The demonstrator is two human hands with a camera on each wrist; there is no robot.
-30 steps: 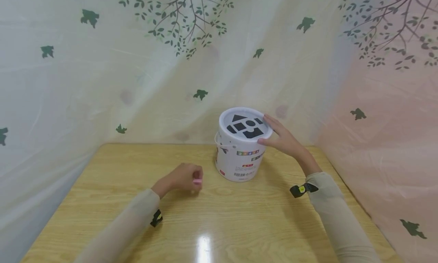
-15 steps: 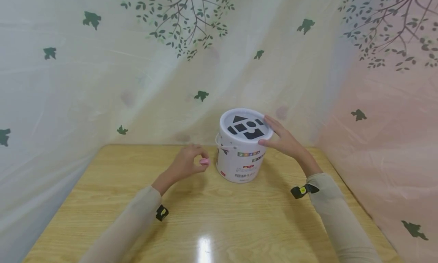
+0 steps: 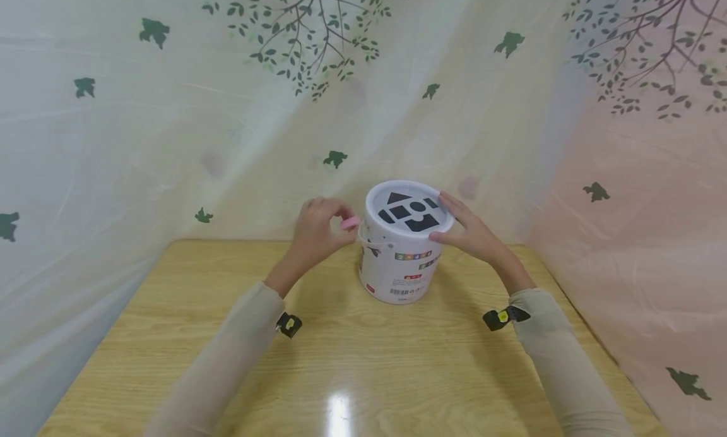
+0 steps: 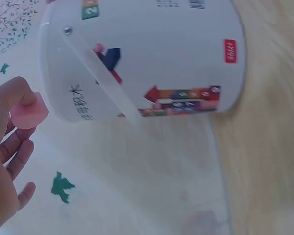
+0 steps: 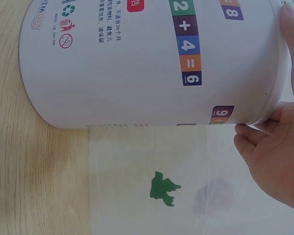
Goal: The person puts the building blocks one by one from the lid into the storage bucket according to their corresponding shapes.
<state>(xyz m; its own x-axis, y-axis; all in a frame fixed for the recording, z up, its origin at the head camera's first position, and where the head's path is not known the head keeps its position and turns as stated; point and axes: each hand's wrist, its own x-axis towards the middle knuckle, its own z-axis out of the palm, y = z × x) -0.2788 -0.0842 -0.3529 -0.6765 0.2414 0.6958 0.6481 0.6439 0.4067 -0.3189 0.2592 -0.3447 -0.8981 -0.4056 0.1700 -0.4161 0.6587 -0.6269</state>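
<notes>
A white toy-block bucket (image 3: 397, 266) stands upright on the table, its lid (image 3: 410, 184) marked with several dark shape cutouts. My left hand (image 3: 318, 232) pinches a small pink block (image 3: 349, 223) between thumb and fingers, just left of the bucket near rim height. In the left wrist view the block (image 4: 30, 113) shows a rounded side, close beside the lid's edge. My right hand (image 3: 471, 235) grips the lid's right side, thumb at the front and fingers toward the back. Seen from the right wrist, several fingers (image 5: 249, 137) curl against the rim.
A thin white carrying handle (image 4: 100, 73) hangs down the bucket's left side. The wooden table (image 3: 363, 367) ends at the back against a pale curtain (image 3: 255, 140) printed with leaves and birds. Another curtain panel (image 3: 636, 235) runs along the right edge.
My left hand has risen from low over the table, up and slightly right to the bucket's upper left side, carrying the pink block. The right hand and bucket stay in place.
</notes>
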